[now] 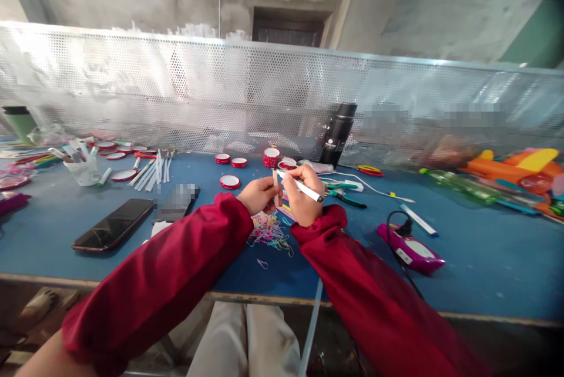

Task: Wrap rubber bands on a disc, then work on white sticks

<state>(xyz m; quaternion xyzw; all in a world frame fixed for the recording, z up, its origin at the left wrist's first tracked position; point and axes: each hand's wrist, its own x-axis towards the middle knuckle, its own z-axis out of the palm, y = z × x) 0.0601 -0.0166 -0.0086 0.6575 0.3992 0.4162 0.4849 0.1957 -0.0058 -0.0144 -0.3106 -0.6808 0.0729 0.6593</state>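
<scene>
1. At the far left of the blue tabletop (361, 242), a translucent white cup (83, 174) holds upright pens, mostly pale-bodied, leaning at various angles.
2. A cylindrical black bottle (339, 136) stands capped near the far edge, right of the middle; its contents are hidden. A green tumbler (20, 124) with a dark lid stands by the far left corner, contents likewise hidden.
3. The left hand (258, 195) has its fingers closed, pinching a flat, narrow, pale strip (277, 189) above the middle of the tabletop.
4. The right hand (305, 194) has its fingers curled round a slim white pen (309, 191) with a dark end. The pen's other end is at the strip's upper part; whether they touch cannot be told.
5. Below the 2 hands, toward the near edge, lies a tangled heap of thin pastel loops (269, 231); 1 loop lies apart from it.
6. Red-sided round pieces (230, 181) with smooth white tops lie beyond the hands, toward the far edge.
7. Glossy purple plastic covers a power strip (412, 248) near the right part of the near edge.
8. Behind the far edge rises a shiny perforated metal panel (211, 89).
</scene>
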